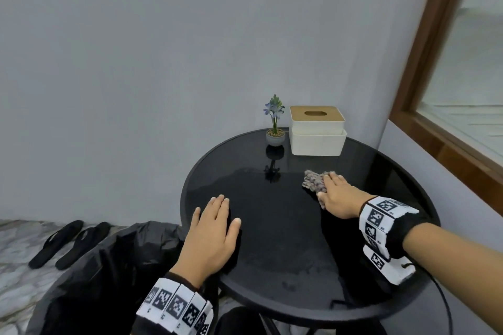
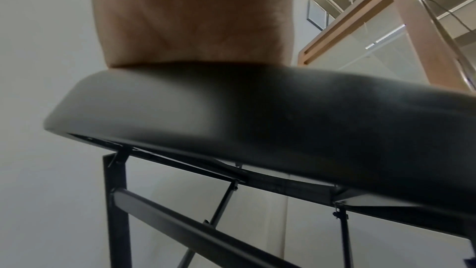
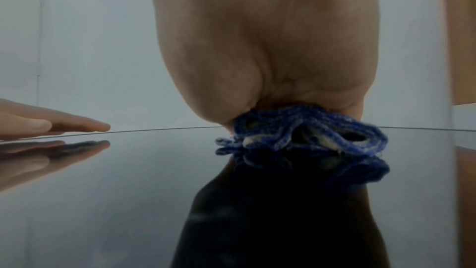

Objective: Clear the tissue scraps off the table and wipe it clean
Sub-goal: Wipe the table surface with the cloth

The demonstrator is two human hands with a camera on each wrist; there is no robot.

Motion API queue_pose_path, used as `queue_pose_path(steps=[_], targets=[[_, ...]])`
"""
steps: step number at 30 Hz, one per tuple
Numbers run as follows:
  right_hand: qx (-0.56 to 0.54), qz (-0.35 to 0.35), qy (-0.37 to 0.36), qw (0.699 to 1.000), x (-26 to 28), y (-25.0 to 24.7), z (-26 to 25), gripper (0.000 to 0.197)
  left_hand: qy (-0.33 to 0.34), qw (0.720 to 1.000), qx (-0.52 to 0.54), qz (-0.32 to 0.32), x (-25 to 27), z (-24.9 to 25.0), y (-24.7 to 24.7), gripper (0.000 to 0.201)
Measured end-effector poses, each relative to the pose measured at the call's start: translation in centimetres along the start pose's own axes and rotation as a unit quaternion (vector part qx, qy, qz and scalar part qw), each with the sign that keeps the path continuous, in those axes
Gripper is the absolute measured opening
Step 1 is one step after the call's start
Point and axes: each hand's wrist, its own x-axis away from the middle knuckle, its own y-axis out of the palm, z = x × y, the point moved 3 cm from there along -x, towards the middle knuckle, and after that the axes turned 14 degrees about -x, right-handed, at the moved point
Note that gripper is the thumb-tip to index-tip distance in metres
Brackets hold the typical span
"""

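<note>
A person's right hand (image 1: 339, 198) presses a bunched blue-and-white woven cloth (image 1: 313, 181) at two o'clock on the round black glass table (image 1: 285, 239), left hand (image 1: 211, 236) flat-fingered bracing at nine; overlapping, evenly pressed strokes would serve best.

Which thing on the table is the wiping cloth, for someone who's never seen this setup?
Start at the round black glass table in the corner. On its right side the right hand presses down a crumpled cloth, in front of the white tissue box. It is the only soft, speckled bluish-grey thing there.
</note>
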Motion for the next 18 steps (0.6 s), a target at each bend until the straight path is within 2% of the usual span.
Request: queue_pose_path(steps=[5, 8, 14, 18], targets=[[-0.020, 0.026, 0.024, 0.999, 0.1, -0.7, 2.2, 0.067, 0.024, 1.000, 0.008, -0.006, 0.4, 1.6, 0.2, 0.062], [-0.012, 0.041, 0.017, 0.999, 0.4, -0.4, 1.1, 0.068, 0.043, 0.999, -0.002, -0.014, 0.6, 2.8, 0.5, 0.073], [0.037, -0.048, -0.112, 0.992, 2.9, 2.0, -3.9, 0.065, 0.058, 0.998, -0.022, -0.010, 0.5, 4.4, 1.0, 0.085], [0.033, -0.065, -0.085, 0.994, 3.6, 0.9, -1.6, 0.064, 0.062, 0.998, -0.027, -0.004, 0.6, 4.3, 1.3, 0.086]])
